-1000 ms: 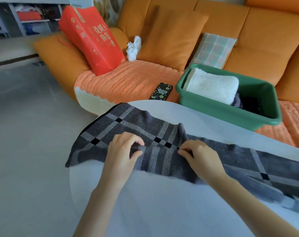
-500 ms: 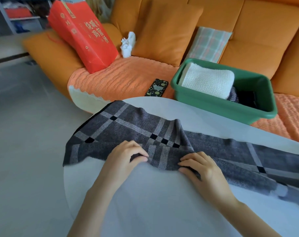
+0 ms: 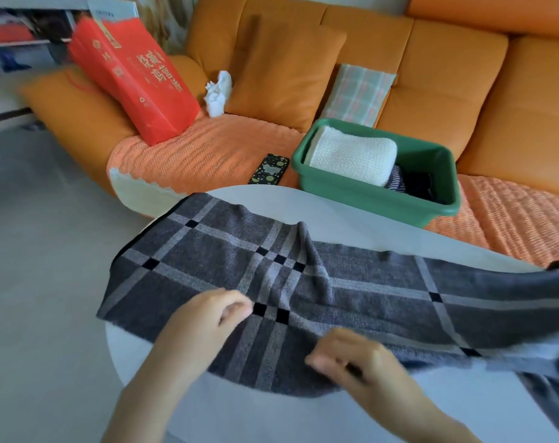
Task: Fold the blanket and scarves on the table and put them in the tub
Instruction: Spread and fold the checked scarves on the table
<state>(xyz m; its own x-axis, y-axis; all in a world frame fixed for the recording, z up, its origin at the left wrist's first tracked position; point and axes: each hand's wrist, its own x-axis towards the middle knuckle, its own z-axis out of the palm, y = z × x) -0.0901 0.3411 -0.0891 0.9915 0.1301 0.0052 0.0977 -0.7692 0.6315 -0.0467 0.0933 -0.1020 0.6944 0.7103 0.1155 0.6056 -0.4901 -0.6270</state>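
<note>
Head view, seen from beside the table. The scarf (image 3: 351,292) is dark charcoal grey, woven with paler grey bands that cross in a wide plaid. Small black squares mark the points where the bands meet. It lies spread in a single layer across the round white table (image 3: 303,420). Its left end droops over the table's rim, and its right end runs out of view. A raised crease stands up in the cloth near its far edge, about midway along.

The two hands are apart, both over the near half of the scarf. The left hand (image 3: 208,321) rests on the cloth with fingers curled towards the thumb. Motion blur hides whether any fabric is caught between them. The right hand (image 3: 361,359) is at the near hem, fingers curled, with dark cloth showing between thumb and fingers, so it pinches the scarf.

Beyond the table, a green tub (image 3: 367,193) sits on the orange sofa (image 3: 447,75), on a ribbed orange throw (image 3: 208,155). Inside it lies a folded white knitted blanket (image 3: 351,155), with a darker striped cloth (image 3: 396,180) beside that. Just left of the tub lies a phone (image 3: 268,169) in a dark spotted case. Further back are a red paper bag (image 3: 134,78), an orange cushion (image 3: 281,71) and a pale checked cloth (image 3: 358,94).
</note>
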